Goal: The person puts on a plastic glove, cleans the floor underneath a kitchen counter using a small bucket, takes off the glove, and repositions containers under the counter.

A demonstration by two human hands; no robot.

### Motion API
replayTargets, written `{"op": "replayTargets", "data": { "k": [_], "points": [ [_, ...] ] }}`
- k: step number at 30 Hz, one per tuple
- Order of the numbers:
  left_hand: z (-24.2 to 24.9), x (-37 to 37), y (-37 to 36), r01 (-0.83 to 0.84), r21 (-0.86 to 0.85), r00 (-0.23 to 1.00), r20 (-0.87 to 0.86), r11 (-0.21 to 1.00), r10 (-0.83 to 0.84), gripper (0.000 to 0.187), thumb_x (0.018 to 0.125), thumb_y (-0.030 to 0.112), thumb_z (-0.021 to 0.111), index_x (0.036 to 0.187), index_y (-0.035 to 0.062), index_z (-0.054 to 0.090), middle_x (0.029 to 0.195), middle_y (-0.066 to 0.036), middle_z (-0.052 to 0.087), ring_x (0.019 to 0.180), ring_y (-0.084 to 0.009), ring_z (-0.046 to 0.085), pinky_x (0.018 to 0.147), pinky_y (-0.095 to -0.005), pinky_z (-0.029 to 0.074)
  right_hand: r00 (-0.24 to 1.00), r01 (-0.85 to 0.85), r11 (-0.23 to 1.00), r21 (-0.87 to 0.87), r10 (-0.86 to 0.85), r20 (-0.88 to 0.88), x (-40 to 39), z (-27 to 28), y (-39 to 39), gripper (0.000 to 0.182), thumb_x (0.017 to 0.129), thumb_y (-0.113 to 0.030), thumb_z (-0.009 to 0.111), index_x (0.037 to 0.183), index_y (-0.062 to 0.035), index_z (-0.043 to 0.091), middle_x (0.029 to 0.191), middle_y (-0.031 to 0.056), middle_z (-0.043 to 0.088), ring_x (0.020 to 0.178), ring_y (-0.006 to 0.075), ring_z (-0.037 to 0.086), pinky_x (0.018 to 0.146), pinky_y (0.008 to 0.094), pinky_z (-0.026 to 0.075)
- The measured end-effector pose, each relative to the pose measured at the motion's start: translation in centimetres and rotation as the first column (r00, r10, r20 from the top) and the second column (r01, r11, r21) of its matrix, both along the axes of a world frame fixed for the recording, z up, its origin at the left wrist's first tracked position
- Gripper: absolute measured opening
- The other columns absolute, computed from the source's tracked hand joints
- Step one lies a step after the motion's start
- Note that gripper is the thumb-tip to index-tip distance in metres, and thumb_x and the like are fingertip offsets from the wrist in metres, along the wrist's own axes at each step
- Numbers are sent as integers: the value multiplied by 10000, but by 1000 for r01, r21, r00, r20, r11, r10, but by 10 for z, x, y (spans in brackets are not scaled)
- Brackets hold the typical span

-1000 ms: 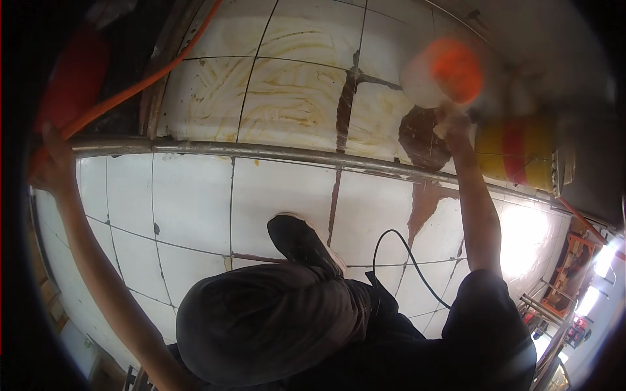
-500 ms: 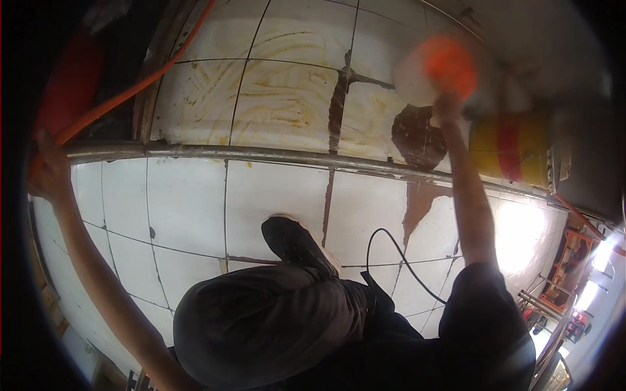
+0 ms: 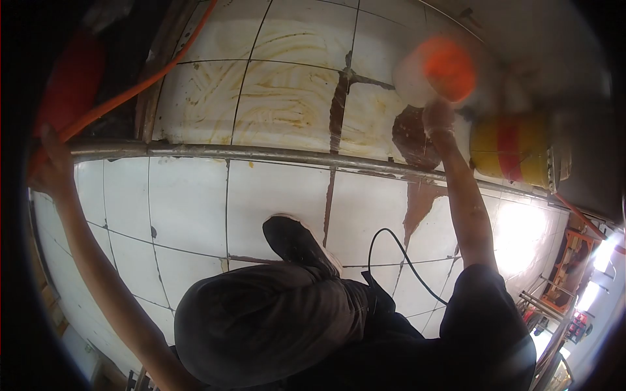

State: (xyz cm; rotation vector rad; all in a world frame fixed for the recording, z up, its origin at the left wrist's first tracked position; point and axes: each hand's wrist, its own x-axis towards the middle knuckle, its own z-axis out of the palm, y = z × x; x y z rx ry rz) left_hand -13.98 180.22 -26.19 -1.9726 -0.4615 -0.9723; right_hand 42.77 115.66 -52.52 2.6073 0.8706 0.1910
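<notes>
Black short-sleeved top, dark trousers, seemingly 1 dark shoe [image 3: 295,240].

Looks like a workshop or work area here, hard to be sure through this blur: stained, chipped white tiles [image 3: 280,202], a metal pipe [image 3: 261,154], orange racking [image 3: 566,270] off right.

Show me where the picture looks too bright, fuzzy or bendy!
All in the head view: white glare washes out some floor tiles at right; the orange thing by the right hand is blurred; the metal pipe looks bowed; the left edge goes dark.
</notes>
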Motion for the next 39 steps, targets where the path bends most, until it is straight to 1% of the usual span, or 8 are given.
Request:
{"op": "replayTargets", "data": {
  "k": [10,13,16,25,29,33,36,39],
  "points": [
    [-13,14,-34,-166,-349,978,62,922,199,568,861,566,621,918,10,722,899,-137,710,839,-292,683,779,-368,513,747,-553,824,-124,425,-511,-16,62,19,131,774,-186,662,818,-63,645,910,83,665,945,255,629,866,382,513],
    [-18,37,-72,-151,-388,973,103,909,206,565,876,560,606,925,10,725,918,-150,709,870,-305,682,808,-363,503,338,107,867,487,429,-837,-43,102,22,325,865,-290,588,1075,-43,566,1139,130,588,1126,290,535,942,415,471],
    [-4,49,-86,78,-154,995,65,985,-69,564,900,545,575,1062,16,686,1038,-170,681,986,-341,647,907,-401,472,-79,855,403,327,724,-685,-64,127,29,529,956,-394,515,1331,-22,487,1368,177,512,1306,324,441,1018,449,428],
    [15,93,-208,193,-300,971,-76,934,-225,563,919,479,577,1239,15,582,1308,-212,546,1310,-351,451,1072,-498,331,-327,936,351,42,904,-274,-100,140,76,687,992,-530,339,1445,-13,324,1509,221,305,1352,418,348,1075,546,335],
    [11,96,-237,41,-730,969,-138,682,-205,618,937,567,491,1147,1,623,1108,-241,630,1162,-365,570,997,-443,404,-140,930,257,262,909,-393,-87,111,99,543,985,-440,441,1259,28,469,1211,232,532,1117,388,544,962,509,449],
    [24,107,-256,-367,-926,922,-350,-84,-168,842,925,718,324,1072,-47,642,909,-225,666,960,-328,654,884,-382,458,13,908,257,331,773,-635,-90,114,175,114,913,-108,585,903,1,553,784,98,552,693,215,571,611,372,521],
    [-6,109,-253,-274,-902,950,-200,-333,-241,940,908,765,238,1130,-71,604,1025,-206,651,991,-298,631,885,-372,453,357,469,751,465,320,-878,-131,168,227,507,969,-501,446,1184,-77,624,1062,48,674,869,188,637,1006,482,371],
    [-28,113,-278,-61,-849,980,50,-525,-194,964,897,782,230,1215,-75,537,1166,-183,602,1054,-260,590,905,-369,443,454,102,866,489,397,-798,-161,215,244,549,968,-524,434,1206,-68,626,1053,60,693,894,202,635,945,424,428]
  ]
}}
